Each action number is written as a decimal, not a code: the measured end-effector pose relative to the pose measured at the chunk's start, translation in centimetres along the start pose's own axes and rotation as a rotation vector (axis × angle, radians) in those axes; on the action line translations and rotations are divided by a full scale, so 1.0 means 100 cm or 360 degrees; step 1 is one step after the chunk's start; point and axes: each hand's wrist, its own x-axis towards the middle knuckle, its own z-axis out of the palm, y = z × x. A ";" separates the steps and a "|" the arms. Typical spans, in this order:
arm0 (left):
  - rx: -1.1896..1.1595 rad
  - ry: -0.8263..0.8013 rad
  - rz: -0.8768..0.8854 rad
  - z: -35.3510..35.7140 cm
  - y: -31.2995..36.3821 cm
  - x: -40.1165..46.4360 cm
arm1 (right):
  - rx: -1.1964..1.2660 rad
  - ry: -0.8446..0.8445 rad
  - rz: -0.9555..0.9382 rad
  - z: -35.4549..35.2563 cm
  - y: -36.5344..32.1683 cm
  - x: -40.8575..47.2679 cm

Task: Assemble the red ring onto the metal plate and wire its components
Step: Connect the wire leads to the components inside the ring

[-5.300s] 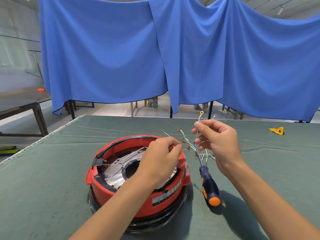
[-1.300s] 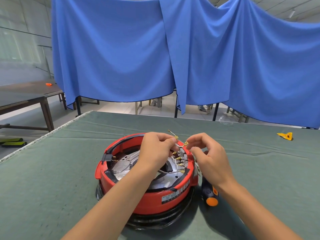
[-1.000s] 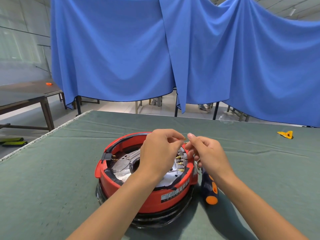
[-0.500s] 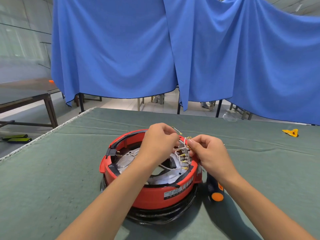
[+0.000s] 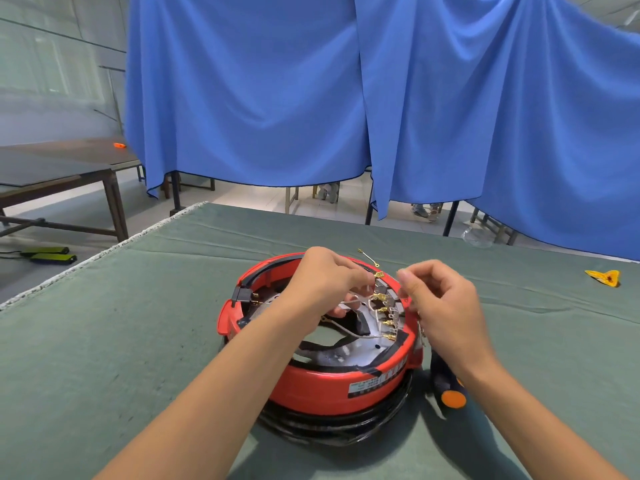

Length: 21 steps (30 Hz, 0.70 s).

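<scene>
On the green table (image 5: 104, 341): red ring (image 5: 322, 386) seated over metal plate (image 5: 356, 351), wiring part done.
Left hand (image 5: 322, 282) pinches a wire terminal (image 5: 379, 274) at two o'clock; right hand (image 5: 440, 299) curled, grip unclear; one loose wire (image 5: 367, 257) unattached.

backdrop: blue cloth sheets (image 5: 249, 98) hung across 10 to 2 o'clock, hems clear of the floor
worktable: green felt cover (image 5: 104, 341), pale fringed edge at 9 o'clock
side table: dark wooden table (image 5: 69, 168) at 10 o'clock
floor: pale floor (image 5: 242, 199) under the sheets, chair and table legs at 12 to 1 o'clock
light: even, soft, daylight-like
</scene>
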 end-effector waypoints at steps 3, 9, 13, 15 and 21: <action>0.0027 -0.0001 -0.0069 -0.006 -0.001 0.003 | -0.0152 0.0154 0.0083 0.001 0.006 0.008; 0.0262 -0.0182 -0.0239 -0.009 -0.002 0.009 | -0.0298 -0.0234 0.0435 0.011 0.019 0.017; 0.0608 -0.0327 -0.0343 -0.014 0.008 0.018 | -0.0305 -0.0286 0.0374 0.011 0.018 0.019; 0.0671 -0.0349 -0.0388 -0.014 0.011 0.022 | -0.0349 -0.0300 0.0334 0.013 0.018 0.021; 0.0633 -0.0403 -0.0471 -0.010 0.007 0.029 | -0.0358 -0.0338 0.0296 0.018 0.019 0.021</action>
